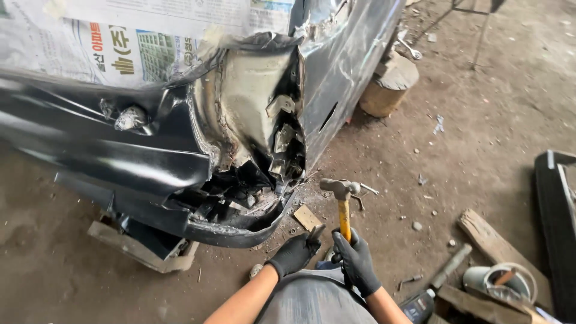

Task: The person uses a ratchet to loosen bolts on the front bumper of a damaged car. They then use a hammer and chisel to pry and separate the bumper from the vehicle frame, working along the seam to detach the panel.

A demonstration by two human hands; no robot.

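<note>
Dusty concrete floor (492, 120) spreads under everything, littered with scraps and small stones. My right hand (357, 263), in a black glove, is wrapped tight around the yellow handle of a hammer (343, 204); the handle stands nearly upright and its metal head sits at the far end, just right of the torn opening in the car body. My left hand (293, 254), also gloved in black, is close beside the right, its fingers pinched on a small dark piece I cannot make out. Both forearms come up from the near edge over my knee.

Just beyond the hammer head, a small flat piece of wood (307, 217) lies on the floor. To the left and far side rises the black car body panel (120, 162), crumpled and ripped open at its corner, bare grey metal (246, 102) showing inside the hole. Newspaper (120, 42) is taped over the panel's upper part. A wooden block (141, 249) props the body from below at the left.

Farther off, to the right of the panel, stands a short log stump (390, 84). Near right lie wooden planks (489, 237), a short metal pipe (451, 265) and a grey can (489, 281).
</note>
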